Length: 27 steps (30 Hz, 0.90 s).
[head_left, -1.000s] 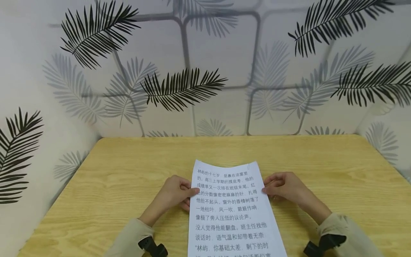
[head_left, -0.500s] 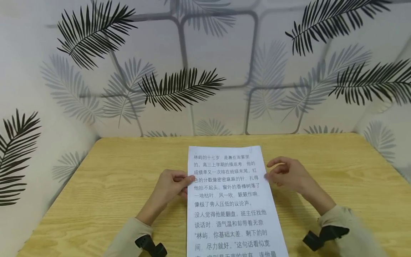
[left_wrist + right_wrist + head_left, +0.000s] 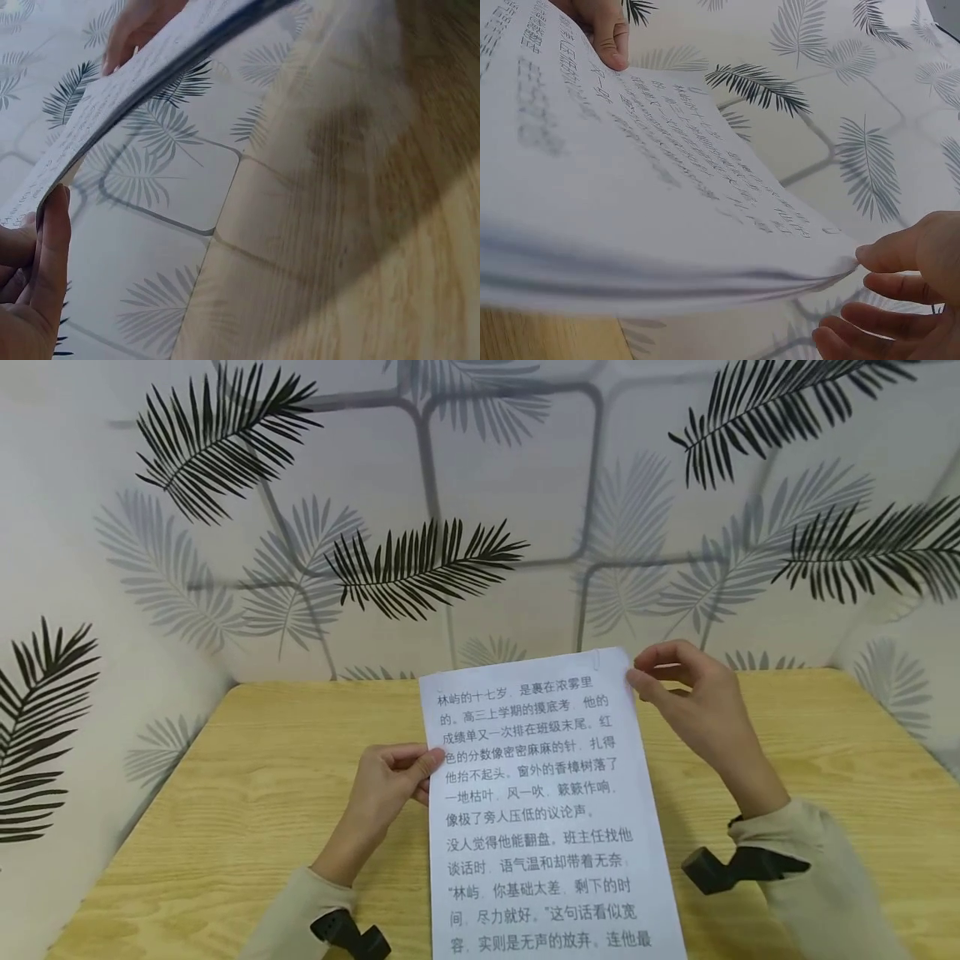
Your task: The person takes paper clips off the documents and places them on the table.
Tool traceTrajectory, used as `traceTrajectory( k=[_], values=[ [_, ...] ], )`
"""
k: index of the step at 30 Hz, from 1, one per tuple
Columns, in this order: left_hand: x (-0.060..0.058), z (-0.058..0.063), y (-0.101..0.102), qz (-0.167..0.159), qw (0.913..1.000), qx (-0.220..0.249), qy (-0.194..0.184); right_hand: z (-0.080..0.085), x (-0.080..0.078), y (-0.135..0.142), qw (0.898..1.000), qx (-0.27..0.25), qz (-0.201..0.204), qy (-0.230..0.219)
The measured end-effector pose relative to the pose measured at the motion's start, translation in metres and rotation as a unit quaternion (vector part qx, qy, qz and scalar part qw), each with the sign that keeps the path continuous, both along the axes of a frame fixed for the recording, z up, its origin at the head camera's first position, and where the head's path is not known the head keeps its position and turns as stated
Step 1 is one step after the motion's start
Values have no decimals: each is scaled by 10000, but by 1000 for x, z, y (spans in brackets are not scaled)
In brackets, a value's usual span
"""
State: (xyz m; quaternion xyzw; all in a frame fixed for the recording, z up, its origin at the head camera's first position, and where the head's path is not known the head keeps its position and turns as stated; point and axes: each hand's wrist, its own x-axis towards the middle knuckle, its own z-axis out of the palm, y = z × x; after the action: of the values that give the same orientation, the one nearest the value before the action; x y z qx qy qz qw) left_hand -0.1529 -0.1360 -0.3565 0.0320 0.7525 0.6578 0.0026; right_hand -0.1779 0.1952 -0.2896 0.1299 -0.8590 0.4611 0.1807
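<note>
left fingers (image 3: 427, 763) pinch the papers (image 3: 543, 827) at left; right fingers (image 3: 651, 687) touch the upper right corner, grip unclear.

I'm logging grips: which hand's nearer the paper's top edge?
Right: the right hand is beside the top edge, at its right corner; the left hand grips the paper's left side, lower.

We have room over the desk (image 3: 225, 777) outside the left sleeve (image 3: 296, 917) and the right sleeve (image 3: 813, 868), but the raised paper (image 3: 543, 810) blocks the middle, spanning from the left fingers (image 3: 426, 764) to the right fingers (image 3: 649, 687), with the patterned wall (image 3: 517, 477) closing off the far side
</note>
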Motion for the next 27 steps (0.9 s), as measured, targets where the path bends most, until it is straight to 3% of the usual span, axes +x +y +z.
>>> traceTrajectory(
  k=[4, 12, 21, 27],
  values=[
    [5, 4, 2, 8, 9993, -184, 319, 2, 0, -6, 9995, -48, 30, 312],
    [12, 9, 7, 162, 9959, -468, 753, 6, -9, -19, 9897, 444, -144, 1354],
    [14, 6, 8, 126, 9967, -355, 721, 9, -8, -21, 9907, 679, -103, 1173],
    [13, 1, 8, 38, 9962, -349, 793, 8, -8, -18, 9867, 1164, 96, 1128]
  ],
)
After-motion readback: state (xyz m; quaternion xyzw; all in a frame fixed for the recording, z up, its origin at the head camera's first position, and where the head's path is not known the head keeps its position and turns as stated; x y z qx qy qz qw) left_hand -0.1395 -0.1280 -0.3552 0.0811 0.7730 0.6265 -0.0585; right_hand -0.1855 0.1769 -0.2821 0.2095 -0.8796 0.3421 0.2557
